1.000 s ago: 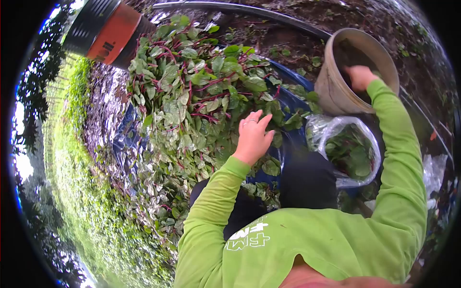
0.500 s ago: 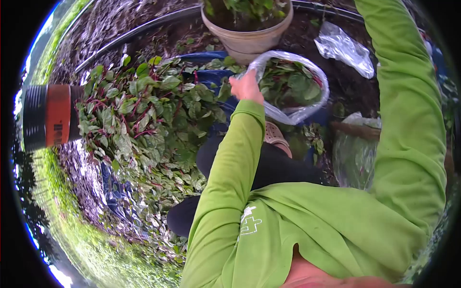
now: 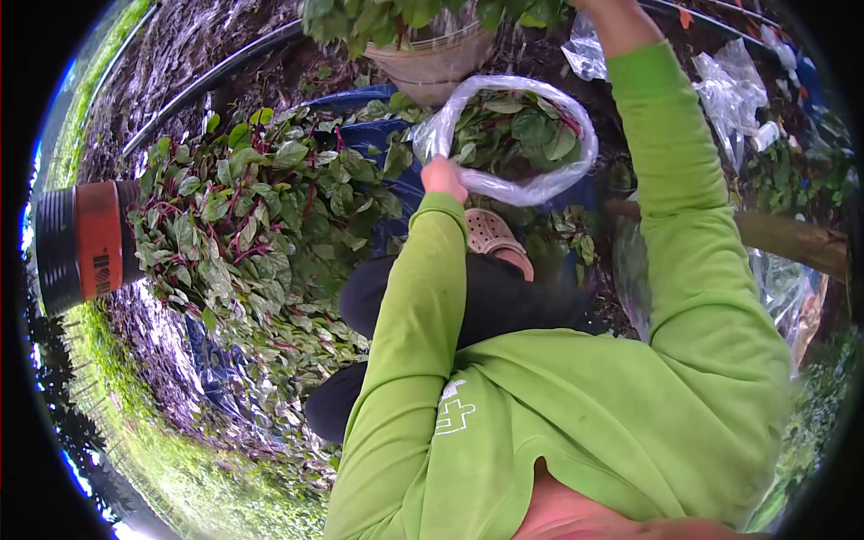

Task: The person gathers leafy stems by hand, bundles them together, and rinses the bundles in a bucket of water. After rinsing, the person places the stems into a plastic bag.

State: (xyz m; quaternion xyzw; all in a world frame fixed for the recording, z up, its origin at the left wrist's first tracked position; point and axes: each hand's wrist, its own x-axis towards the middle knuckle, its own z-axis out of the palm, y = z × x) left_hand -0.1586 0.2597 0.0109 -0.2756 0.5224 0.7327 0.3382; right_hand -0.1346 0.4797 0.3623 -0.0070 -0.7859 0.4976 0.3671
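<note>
My left hand (image 3: 444, 178) is closed on the gathered near-left rim of a clear plastic bag (image 3: 531, 191), which stands with its mouth wide. Inside the bag lie red-stemmed leafy greens (image 3: 535, 133) that look like Malabar spinach. At the top edge, my right hand (image 3: 616, 20) is partly cut off, its fingers mostly out of view. A bunch of leafy greens (image 3: 378, 20) reaches from that hand leftward over the tan pot (image 3: 423, 74). Pale streaks like dripping water show beneath the bunch. Left of the bag spreads a large heap of the same greens (image 3: 252, 216).
A black and orange drum (image 3: 94, 241) lies at the heap's left end. Blue sheeting (image 3: 360, 135) shows under the greens. Crumpled clear plastic (image 3: 727, 94) and a wooden bar (image 3: 792, 241) are on the right. My clog (image 3: 493, 236) is just below the bag.
The greens have come up out of the pot into a raised bunch beside my right hand, which has entered view. My left hand has shifted slightly along the bag's rim.
</note>
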